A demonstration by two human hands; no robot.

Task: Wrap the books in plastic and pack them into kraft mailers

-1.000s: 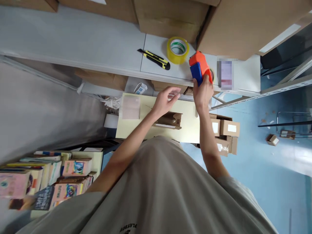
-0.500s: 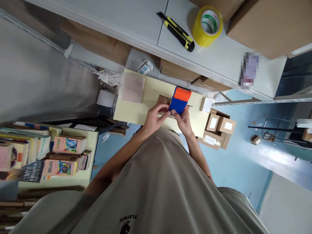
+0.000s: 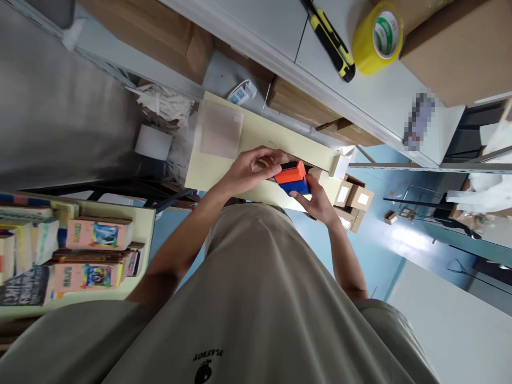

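Note:
Over the cream table a blue-and-orange tape dispenser (image 3: pixel 294 177) with a black toothed edge is held up in my right hand (image 3: pixel 319 201). That hand's thumb presses on the blue part and its fingers wrap the right side. My left hand (image 3: pixel 256 169) is at the dispenser's left end, fingers curved and apart from the thumb. The left thumb tip appears to touch the orange corner. Behind the hands lies a brown cardboard piece (image 3: pixel 316 173), partly hidden.
On the grey upper shelf lie a yellow-black utility knife (image 3: pixel 331 45) and a yellow tape roll (image 3: pixel 370 45). A power strip (image 3: pixel 242 93) sits behind the cream table (image 3: pixel 252 130). Books (image 3: pixel 94 234) stand at left, cardboard boxes (image 3: pixel 354 198) at right.
The dispenser has turned and tipped, so its orange toothed end now faces up and left. My left hand has moved from its blue lower part to the toothed end. The view has shifted.

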